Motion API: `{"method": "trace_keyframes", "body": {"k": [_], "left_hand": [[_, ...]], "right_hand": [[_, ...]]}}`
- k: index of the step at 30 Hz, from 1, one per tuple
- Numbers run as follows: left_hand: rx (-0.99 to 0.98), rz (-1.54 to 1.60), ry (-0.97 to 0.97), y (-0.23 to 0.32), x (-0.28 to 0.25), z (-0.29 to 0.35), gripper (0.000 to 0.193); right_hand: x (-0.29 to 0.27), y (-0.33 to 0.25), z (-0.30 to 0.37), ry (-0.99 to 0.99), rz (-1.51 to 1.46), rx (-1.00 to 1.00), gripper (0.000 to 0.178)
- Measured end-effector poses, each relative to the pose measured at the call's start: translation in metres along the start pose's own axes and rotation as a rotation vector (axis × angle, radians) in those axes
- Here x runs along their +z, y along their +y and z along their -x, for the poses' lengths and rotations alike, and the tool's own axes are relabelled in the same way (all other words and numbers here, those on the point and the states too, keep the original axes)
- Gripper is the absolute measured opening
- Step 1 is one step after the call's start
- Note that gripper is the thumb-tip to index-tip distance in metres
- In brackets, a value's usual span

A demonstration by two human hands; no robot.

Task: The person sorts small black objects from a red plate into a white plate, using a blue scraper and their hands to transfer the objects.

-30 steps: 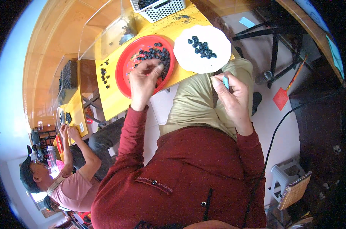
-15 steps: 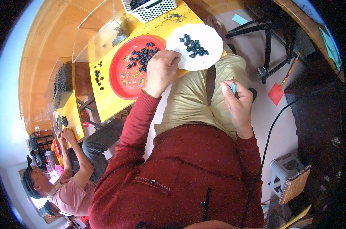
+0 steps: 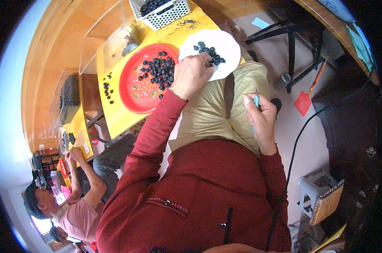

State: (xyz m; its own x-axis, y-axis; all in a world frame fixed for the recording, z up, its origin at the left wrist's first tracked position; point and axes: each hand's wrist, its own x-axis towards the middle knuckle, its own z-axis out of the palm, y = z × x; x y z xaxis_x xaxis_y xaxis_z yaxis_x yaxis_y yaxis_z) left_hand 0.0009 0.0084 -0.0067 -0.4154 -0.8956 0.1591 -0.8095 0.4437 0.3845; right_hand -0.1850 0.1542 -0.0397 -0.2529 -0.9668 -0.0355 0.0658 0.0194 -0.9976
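My left hand (image 3: 194,76) reaches over the near left rim of a white scalloped plate (image 3: 231,45). Its fingers are bent together at the small dark round balls (image 3: 216,59) heaped there; what they pinch is hidden. Left of it lies a red round tray (image 3: 130,88) with many more such balls, mostly on its right half. My right hand (image 3: 261,120), above my right thigh, is closed around a slim light-blue tool (image 3: 256,100) whose thin tip points away from me.
A white perforated basket (image 3: 170,16) of dark balls stands at the yellow table's (image 3: 111,116) far end, near dark crumbs. Loose balls (image 3: 108,88) lie left of the tray, near a clear box (image 3: 102,46). A co-worker (image 3: 79,215) sits at left; a grey stool (image 3: 315,192) stands at right.
My left hand has moved right, from between the tray and plate onto the plate's balls. More balls now show in the tray. My right hand still holds the blue tool.
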Motion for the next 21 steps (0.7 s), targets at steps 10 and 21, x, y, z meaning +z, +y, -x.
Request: {"method": "trace_keyframes", "body": {"k": [10,21], "left_hand": [[0.088,-0.045,0.193,-0.031,-0.04,0.025,0.02],[-0.051,0.08,0.244,-0.058,-0.063,0.041,0.019]], "right_hand": [[-0.005,0.007,0.004,0.026,-0.113,0.056,0.015],[-0.01,0.016,0.009,0.005,-0.229,0.102,0.012]]}}
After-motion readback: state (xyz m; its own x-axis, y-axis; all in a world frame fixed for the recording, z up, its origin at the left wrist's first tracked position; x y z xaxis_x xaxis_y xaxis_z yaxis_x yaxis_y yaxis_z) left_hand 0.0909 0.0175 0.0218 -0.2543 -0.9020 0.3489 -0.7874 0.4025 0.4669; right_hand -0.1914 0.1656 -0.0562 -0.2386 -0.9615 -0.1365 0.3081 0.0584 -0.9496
